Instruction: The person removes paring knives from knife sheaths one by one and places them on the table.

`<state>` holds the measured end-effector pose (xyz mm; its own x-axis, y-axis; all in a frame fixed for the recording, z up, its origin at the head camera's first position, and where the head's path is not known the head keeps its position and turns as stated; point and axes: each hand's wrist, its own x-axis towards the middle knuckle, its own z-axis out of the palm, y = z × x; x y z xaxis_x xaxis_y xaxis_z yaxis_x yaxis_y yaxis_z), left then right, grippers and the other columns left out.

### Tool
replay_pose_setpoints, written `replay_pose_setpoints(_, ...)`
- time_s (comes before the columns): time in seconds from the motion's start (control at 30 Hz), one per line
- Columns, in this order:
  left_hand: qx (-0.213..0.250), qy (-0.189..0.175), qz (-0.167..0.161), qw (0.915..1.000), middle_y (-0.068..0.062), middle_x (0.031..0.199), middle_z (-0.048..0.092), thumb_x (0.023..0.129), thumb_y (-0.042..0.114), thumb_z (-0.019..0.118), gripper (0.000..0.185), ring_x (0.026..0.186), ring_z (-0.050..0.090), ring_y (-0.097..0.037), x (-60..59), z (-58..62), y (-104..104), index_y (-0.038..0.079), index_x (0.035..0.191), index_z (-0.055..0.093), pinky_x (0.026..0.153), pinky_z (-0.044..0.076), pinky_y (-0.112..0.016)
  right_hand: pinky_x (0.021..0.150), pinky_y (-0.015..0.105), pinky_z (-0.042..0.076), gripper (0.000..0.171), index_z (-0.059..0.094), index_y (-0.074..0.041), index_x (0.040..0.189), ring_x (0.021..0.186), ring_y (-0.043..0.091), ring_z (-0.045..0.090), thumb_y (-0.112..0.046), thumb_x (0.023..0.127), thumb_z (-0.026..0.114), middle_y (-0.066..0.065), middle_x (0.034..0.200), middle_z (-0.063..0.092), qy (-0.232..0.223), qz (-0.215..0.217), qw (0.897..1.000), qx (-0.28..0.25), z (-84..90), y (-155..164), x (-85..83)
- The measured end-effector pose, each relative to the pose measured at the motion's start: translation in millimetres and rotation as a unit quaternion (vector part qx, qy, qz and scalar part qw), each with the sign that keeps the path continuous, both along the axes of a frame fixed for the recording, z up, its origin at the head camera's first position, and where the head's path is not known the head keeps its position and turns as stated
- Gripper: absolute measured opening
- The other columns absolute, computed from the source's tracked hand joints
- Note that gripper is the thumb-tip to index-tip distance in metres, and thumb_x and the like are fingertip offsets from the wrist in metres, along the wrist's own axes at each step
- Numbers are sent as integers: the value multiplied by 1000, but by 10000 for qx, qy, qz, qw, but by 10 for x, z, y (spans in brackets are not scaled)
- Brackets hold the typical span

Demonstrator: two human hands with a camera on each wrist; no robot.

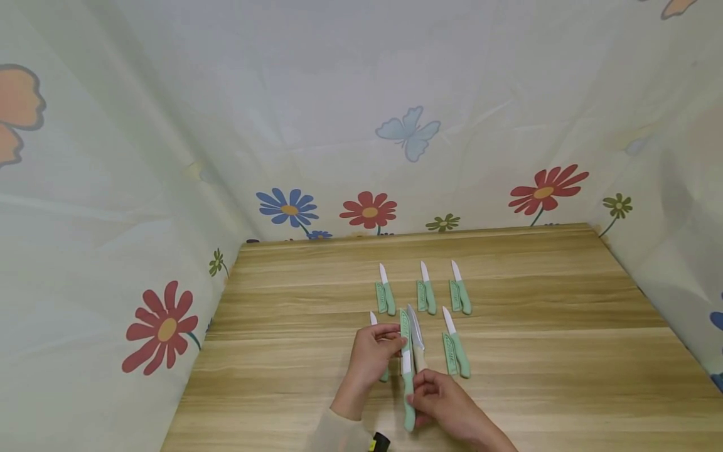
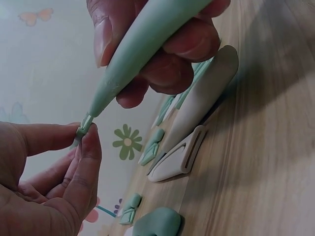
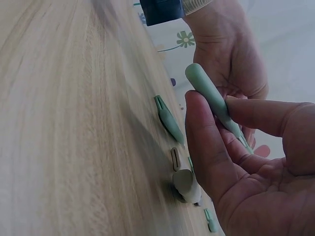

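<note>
My left hand (image 1: 369,355) pinches a light green blade sheath (image 1: 405,323) between thumb and fingers. With my right hand (image 1: 446,402) I grip the green handle (image 1: 409,405) of a paring knife, held above the table. A short stretch of its white blade (image 1: 407,361) shows between handle and sheath; the rest is hidden by the sheath. Just beneath lies a larger knife with a beige handle (image 1: 420,360) and bare blade. Its beige sheath (image 2: 179,157) lies alongside it in the left wrist view.
At the back of the wooden table (image 1: 271,351) are three green knives, one of them a paring knife (image 1: 429,296), each beside its sheath. Another green knife (image 1: 460,358) lies at right with its sheath; a further one (image 1: 373,318) is partly behind my left hand.
</note>
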<state>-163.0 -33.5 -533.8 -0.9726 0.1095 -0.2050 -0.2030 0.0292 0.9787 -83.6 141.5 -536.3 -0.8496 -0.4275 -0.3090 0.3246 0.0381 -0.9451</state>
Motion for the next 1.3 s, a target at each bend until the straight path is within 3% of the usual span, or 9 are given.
replay_pose_setpoints(0.53, -1, 92, 84, 9999, -8, 91, 74, 88, 1, 77, 25, 77, 69, -10, -21, -15, -24, -3, 112, 75, 69, 62, -25, 73, 36, 64, 21, 55, 6, 110, 76, 17, 68, -8, 98, 66, 3, 85, 64, -35, 265, 9995, -163, -31, -11, 70)
replay_pose_setpoints(0.9, -120, 224, 213, 9995, -16, 96, 74, 90, 4, 76, 26, 74, 66, -12, 1, 27, -62, -3, 115, 74, 72, 63, -31, 75, 36, 64, 22, 57, 4, 110, 79, 17, 66, -9, 97, 67, 3, 86, 62, -398, 428, 9983, -85, -50, -51, 145)
replay_pose_setpoints(1.1, -40, 183, 222, 9996, -17, 97, 74, 91, 4, 76, 27, 74, 67, -13, 12, 24, -70, -4, 116, 73, 75, 65, -38, 76, 38, 64, 23, 56, 5, 111, 78, 18, 67, -9, 97, 67, 3, 86, 63, -384, 391, 9985, 23, -18, -34, 147)
replay_pose_setpoints(1.3, -49, 57, 203, 9998, -15, 97, 74, 91, 3, 76, 27, 74, 67, -13, 17, -32, -84, -3, 117, 72, 72, 64, -31, 76, 40, 65, 21, 56, 6, 111, 78, 19, 69, -8, 98, 65, 3, 86, 65, -241, 339, 9991, -1, -14, 11, 130)
